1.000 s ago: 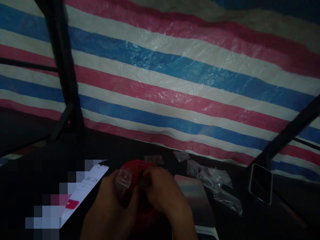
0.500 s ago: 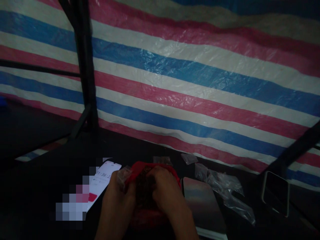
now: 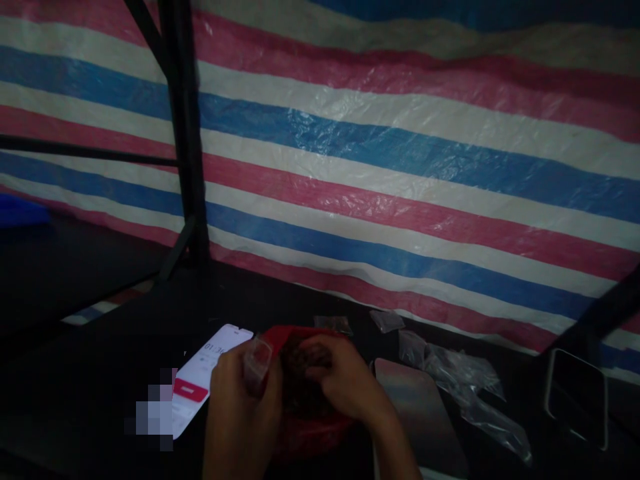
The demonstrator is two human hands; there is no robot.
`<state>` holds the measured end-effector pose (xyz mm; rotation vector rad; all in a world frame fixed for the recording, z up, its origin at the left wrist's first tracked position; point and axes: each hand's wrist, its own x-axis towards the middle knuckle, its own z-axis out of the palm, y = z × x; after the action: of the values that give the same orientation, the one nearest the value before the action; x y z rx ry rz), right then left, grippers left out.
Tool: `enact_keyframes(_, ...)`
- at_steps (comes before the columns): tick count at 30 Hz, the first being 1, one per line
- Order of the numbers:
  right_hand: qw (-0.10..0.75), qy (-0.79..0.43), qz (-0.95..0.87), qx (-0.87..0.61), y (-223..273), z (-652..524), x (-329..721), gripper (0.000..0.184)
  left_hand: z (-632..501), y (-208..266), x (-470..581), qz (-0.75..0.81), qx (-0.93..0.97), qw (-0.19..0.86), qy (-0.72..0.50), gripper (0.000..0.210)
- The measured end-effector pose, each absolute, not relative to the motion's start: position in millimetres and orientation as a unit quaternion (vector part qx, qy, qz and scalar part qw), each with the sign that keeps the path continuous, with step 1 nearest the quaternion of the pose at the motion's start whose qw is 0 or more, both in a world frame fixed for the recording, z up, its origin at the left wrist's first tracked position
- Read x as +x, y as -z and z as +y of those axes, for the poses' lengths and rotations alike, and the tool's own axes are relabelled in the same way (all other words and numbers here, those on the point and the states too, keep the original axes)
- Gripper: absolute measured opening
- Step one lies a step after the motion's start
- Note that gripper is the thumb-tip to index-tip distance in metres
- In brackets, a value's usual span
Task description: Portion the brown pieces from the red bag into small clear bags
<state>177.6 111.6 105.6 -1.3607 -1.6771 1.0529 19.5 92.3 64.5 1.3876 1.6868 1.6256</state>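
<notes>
A red plastic container or bag (image 3: 313,437), which of the two I cannot tell, is at the bottom centre, with many small dark pieces (image 3: 295,383) inside. At its left edge, my left hand (image 3: 244,390) is closed around a small clear plastic bag (image 3: 259,360) that sticks up between thumb and fingers. My right hand (image 3: 347,377) reaches into the red opening from the right. Its fingers are curled down among the dark pieces, and the dim light hides what lies between the fingertips.
Left of my hands lies a lit phone (image 3: 213,367) showing a timer. To the right are a flat grey case (image 3: 417,413), several clear plastic bags (image 3: 465,373) and a dark-screened phone (image 3: 577,397). Behind the black table (image 3: 240,287) hangs a striped tarp (image 3: 375,167) with a dark post (image 3: 187,133).
The view has shifted, so most things sit slightly farther right. My right hand has moved a little within the red opening, showing more dark pieces. The left still grips the small bag.
</notes>
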Motion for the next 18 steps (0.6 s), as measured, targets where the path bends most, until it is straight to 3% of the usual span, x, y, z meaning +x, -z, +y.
enact_keyframes(3,0.38,-0.443,-0.642,-0.498,-114.4,107.5,193.3,0.04,92.3,-55.4,22.2,0.601,0.591,0.089,-0.531,0.027)
enact_keyframes(10,0.419,-0.48,-0.63,-0.444,-142.6,81.4,209.5,0.04,91.9,-50.7,28.3,0.584,0.695,-0.071,-0.414,0.033)
enact_keyframes(18,0.412,-0.454,-0.627,-0.481,-149.7,65.1,222.6,0.041,93.1,-45.8,40.1,0.537,0.758,-0.105,-0.355,0.045)
